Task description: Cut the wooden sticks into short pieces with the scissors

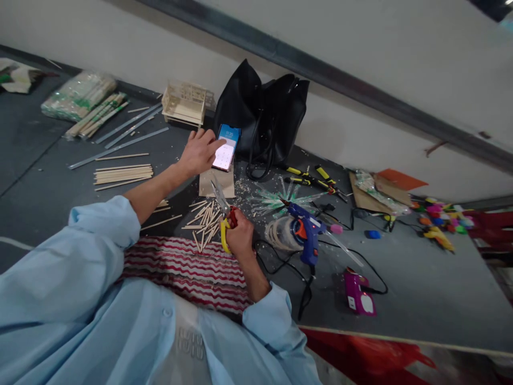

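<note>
Viewing from the head camera, locate the phone [226, 152] at the upper centre of the frame, standing tilted with its lit screen toward the wearer, presumably so it can be read and tapped. The left hand [201, 152] grips nothing visible; one finger reaches onto the screen, and whether it presses cannot be told. The right hand [240, 233], at the centre, is closed around the handles of the scissors [221, 198], blades pointing up and away, likely to keep the tool ready while the other hand works the phone. Short sticks [206, 218] lie scattered left of the scissors; long sticks [124, 175] lie roughly parallel at mid left, perhaps for easy picking. The glue gun [306, 227], right of centre, is seated at a clear jar [276, 233], seemingly to hold its nozzle off the surface. The grey table [425, 299] carries crumbs near the centre, and a striped cloth [184, 267] covers its near edge at lower centre. A pale wall [360, 43] with a dark rail [240, 38] closes the top of the frame.
</note>
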A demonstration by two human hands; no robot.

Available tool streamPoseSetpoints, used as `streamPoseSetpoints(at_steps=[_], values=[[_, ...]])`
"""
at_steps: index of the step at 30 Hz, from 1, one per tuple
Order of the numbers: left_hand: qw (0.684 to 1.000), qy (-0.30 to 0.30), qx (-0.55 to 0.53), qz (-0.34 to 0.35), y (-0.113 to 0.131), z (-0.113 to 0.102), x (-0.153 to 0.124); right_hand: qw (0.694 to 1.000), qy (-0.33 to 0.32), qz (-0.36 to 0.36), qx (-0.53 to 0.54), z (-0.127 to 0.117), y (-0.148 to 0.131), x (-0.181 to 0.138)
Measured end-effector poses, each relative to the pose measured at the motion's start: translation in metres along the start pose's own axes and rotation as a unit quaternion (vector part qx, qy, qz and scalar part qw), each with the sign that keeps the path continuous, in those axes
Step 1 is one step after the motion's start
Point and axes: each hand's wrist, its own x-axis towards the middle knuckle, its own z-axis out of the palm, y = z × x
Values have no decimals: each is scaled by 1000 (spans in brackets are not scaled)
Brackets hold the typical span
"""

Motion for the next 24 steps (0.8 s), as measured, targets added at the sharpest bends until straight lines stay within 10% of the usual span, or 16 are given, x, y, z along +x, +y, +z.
streamPoseSetpoints(at_steps=[16, 24], values=[[937, 151, -261, -178, 53, -78, -43, 998, 40, -31, -45, 2, 3, 7], [975, -164, -66, -134, 49, -91, -105, 995, 62, -59, -58, 4, 4, 9]])
